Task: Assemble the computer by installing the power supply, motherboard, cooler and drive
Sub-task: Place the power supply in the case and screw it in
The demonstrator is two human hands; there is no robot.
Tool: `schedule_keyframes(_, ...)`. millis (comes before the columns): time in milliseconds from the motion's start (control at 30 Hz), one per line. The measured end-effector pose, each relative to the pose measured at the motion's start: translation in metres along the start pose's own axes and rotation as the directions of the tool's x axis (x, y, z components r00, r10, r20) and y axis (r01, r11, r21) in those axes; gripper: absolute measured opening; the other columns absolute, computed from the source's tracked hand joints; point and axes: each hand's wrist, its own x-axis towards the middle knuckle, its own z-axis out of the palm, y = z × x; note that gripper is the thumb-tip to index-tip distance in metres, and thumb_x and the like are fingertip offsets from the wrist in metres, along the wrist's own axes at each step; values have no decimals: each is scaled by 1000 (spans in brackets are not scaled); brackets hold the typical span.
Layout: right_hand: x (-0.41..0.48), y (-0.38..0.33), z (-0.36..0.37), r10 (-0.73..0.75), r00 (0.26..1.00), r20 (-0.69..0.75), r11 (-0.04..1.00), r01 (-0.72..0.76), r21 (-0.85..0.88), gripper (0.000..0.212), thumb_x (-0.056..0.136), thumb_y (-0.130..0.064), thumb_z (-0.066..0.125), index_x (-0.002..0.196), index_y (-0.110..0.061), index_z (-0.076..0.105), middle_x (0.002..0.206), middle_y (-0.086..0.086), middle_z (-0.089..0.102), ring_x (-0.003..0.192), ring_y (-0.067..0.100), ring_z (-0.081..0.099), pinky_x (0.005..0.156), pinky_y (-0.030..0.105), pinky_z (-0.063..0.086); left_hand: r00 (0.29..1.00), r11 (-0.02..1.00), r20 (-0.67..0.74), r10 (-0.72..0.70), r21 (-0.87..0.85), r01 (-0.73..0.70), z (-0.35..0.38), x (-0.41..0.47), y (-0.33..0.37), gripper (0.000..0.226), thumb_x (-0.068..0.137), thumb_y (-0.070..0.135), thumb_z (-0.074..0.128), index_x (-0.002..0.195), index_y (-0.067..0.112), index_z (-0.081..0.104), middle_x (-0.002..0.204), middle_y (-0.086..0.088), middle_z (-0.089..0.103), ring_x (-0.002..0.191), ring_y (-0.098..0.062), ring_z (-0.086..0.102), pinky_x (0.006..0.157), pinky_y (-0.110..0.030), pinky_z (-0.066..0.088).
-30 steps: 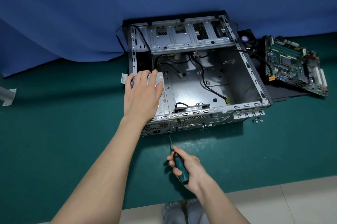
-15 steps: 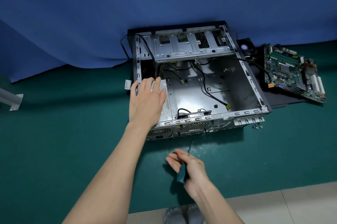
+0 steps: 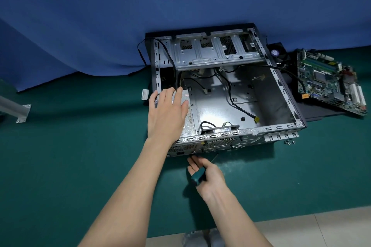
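An open metal computer case (image 3: 281,94) lies on its side on the green mat. The silver power supply (image 3: 190,114) sits in its near left corner. My left hand (image 3: 167,114) presses flat on top of the power supply, fingers straight. My right hand (image 3: 206,176) holds a teal-handled screwdriver (image 3: 197,175) just in front of the case's rear panel (image 3: 218,143), the shaft pointing up towards it. The green motherboard (image 3: 329,82) lies outside the case to the right, on a black panel. A black fan cooler (image 3: 278,54) sits behind the case's far right corner.
Loose black cables (image 3: 236,104) trail across the case floor. A few small screws (image 3: 289,142) lie on the mat by the case's near right corner. A grey metal bracket (image 3: 18,110) sits at the far left. Blue cloth hangs behind; pale floor tiles (image 3: 321,228) border the mat.
My right hand has moved up towards the case's rear panel and turned the screwdriver in its grip. My left hand has stayed on the power supply.
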Motion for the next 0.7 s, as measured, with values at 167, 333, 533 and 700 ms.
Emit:
schedule_keyframes(167, 0, -2, 0, -4, 1000, 4, 1000, 4, -14, 20, 95, 7, 45, 113, 7, 55, 117, 24, 64, 108, 38, 62, 99, 41, 47, 1000, 1000, 7, 0, 5, 0, 0, 1, 0, 50, 102, 38, 18, 145, 17, 32, 134, 1, 43, 129, -15, 35, 116, -38, 8)
schedule_keyframes(333, 0, -3, 0, -31, 999, -26, 999, 30, -39, 22, 94, 11, 42, 112, 9, 55, 114, 26, 64, 104, 41, 63, 94, 41, 49, 1000, 1000, 17, 5, 9, -5, -1, 0, 0, 51, 103, 38, 17, 147, 16, 29, 136, 0, 42, 130, -16, 34, 116, -38, 7)
schedule_keyframes(533, 6, 5, 11, -106, 986, -127, 994, 101, -44, 20, 91, 19, 40, 98, 7, 55, 96, 27, 60, 82, 39, 64, 84, 45, 52, 1000, 1000, 18, 1, 15, -1, -1, -1, 1, 51, 103, 37, 19, 148, 15, 28, 137, 0, 41, 130, -15, 33, 116, -37, 6)
schedule_keyframes(700, 15, 16, 24, -225, 923, -312, 974, 219, -55, 18, 81, 21, 57, 72, 5, 60, 60, 13, 63, 38, 22, 62, 39, 24, 51, 1000, 1000, 9, 2, 9, -3, 1, -1, 0, 51, 102, 38, 19, 147, 16, 29, 137, 0, 42, 130, -15, 34, 116, -37, 7)
